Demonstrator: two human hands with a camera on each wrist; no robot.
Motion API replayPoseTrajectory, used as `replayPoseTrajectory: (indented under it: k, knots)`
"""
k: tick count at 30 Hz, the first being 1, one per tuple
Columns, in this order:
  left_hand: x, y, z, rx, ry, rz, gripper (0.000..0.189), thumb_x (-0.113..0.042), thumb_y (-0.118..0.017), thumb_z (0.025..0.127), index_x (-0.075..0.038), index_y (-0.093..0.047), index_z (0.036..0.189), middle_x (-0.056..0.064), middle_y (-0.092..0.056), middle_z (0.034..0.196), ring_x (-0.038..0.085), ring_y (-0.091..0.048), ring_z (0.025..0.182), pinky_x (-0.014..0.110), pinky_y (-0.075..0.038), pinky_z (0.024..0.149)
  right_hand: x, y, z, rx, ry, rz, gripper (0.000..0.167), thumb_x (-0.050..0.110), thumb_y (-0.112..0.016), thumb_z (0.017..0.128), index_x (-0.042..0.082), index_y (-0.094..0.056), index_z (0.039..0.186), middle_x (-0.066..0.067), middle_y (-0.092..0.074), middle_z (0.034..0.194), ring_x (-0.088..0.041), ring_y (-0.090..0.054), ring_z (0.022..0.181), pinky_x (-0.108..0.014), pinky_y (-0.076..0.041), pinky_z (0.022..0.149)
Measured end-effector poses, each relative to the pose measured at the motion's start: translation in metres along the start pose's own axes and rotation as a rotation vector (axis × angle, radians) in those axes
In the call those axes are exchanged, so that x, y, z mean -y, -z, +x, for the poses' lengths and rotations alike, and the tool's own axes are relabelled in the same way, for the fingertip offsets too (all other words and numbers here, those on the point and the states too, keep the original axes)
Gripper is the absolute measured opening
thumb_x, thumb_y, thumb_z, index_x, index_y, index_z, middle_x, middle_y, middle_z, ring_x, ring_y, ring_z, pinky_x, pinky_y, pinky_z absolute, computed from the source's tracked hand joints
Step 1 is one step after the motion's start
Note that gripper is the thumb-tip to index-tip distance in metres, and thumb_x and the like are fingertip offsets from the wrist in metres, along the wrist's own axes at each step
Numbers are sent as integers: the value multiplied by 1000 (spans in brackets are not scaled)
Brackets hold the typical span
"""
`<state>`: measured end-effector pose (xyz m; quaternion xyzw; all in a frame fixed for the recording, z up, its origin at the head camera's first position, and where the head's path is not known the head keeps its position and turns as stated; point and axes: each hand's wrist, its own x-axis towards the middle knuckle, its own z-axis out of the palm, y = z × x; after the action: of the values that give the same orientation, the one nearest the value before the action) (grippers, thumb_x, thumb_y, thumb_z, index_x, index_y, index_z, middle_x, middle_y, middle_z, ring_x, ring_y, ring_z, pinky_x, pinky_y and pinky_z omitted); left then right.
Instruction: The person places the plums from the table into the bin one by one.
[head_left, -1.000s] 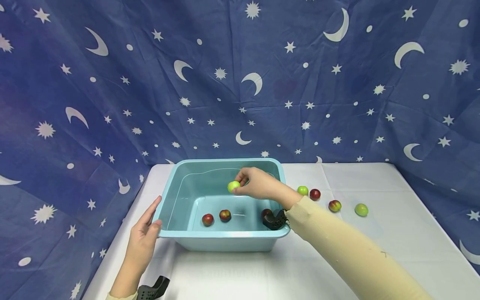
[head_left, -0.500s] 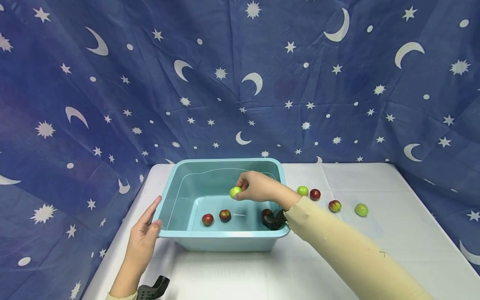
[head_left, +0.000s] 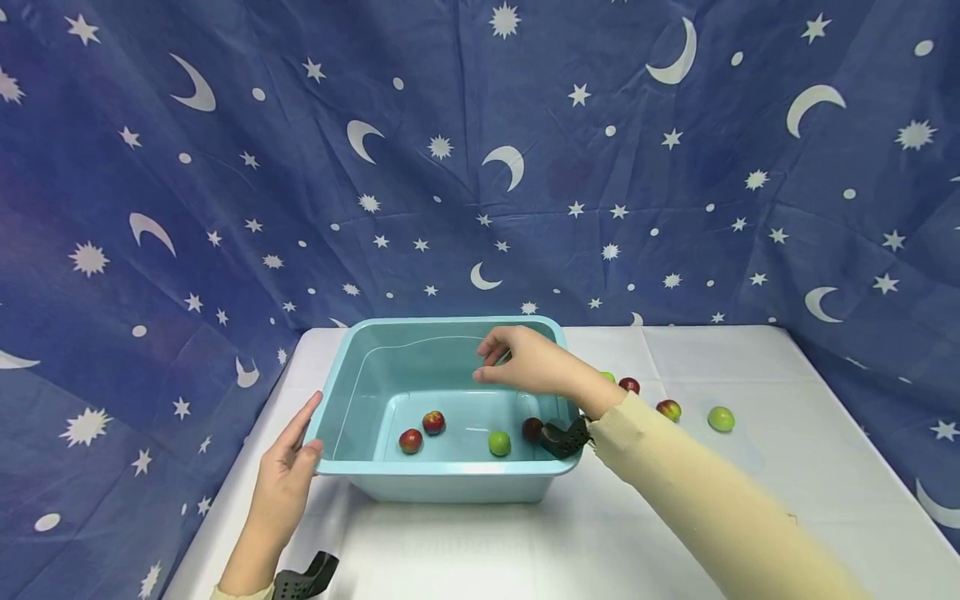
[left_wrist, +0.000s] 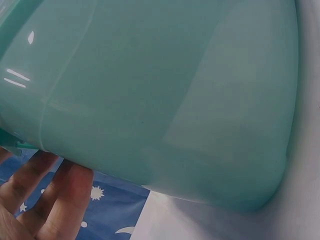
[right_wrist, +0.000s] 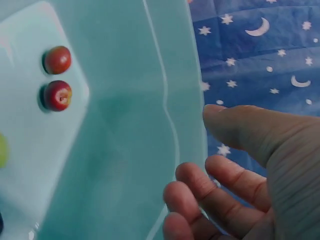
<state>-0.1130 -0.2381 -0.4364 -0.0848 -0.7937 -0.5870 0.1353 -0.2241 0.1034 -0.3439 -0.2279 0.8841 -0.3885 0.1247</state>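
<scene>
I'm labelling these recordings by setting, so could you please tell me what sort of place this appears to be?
Probably a staged indoor recording setup: a patterned blue cloth hangs behind a white-covered table bearing a light-blue tub, and a black device sits at each wrist.

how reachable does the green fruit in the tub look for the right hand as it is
Yes, probably: the right hand is empty over the open tub, and nothing shows between it and the green fruit.

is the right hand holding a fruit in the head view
No, the right hand has nothing between its thumb and fingers, and the nearest green fruit lies on the floor of the basin.
</scene>
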Motion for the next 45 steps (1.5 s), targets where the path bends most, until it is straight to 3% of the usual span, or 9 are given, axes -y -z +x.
replayPoseTrajectory:
  k: [7,12,18,26,34,45]
  knots:
    - [0,0,1,4,-7,7,53,0,-40,100,-16,-38,150,10,-34,153,8,-41,130,14,-45,90,-12,34,-23,-138,22,62,33,31,-75,85,14,-65,111,0,-66,100,-18,-61,90,-35,-50,79]
    - [-1,1,1,-4,-3,24,53,1,-40,99,-16,-39,150,8,-34,153,10,-37,133,13,-41,94,-31,57,-44,-222,-30,66,42,39,-73,85,12,-63,116,1,-66,102,-18,-61,92,-37,-50,82]
    - [-2,3,0,-8,1,38,54,1,-40,98,-18,-39,149,6,-34,153,12,-35,135,12,-39,95,-62,66,-62,-259,-99,67,46,45,-72,85,14,-62,117,-2,-65,104,-19,-61,93,-37,-51,81]
    - [-1,1,0,-1,-11,13,53,2,-40,99,-14,-39,150,9,-33,153,11,-35,135,12,-39,95,-109,48,-76,-233,-183,178,47,38,-73,86,8,-59,119,-8,-65,107,-26,-62,88,-35,-54,68]
    - [-1,0,0,3,-20,6,52,1,-40,99,-13,-38,150,9,-33,153,10,-36,133,12,-41,93,-158,22,-84,-245,-242,164,57,42,-73,85,4,-57,125,-8,-65,109,-23,-60,96,-36,-52,81]
    - [0,0,0,-3,-9,9,55,3,-39,98,-15,-39,149,9,-34,153,10,-38,132,13,-42,92,-183,0,-88,-210,-345,214,62,37,-77,83,3,-54,130,-14,-61,115,-25,-62,93,-38,-55,71]
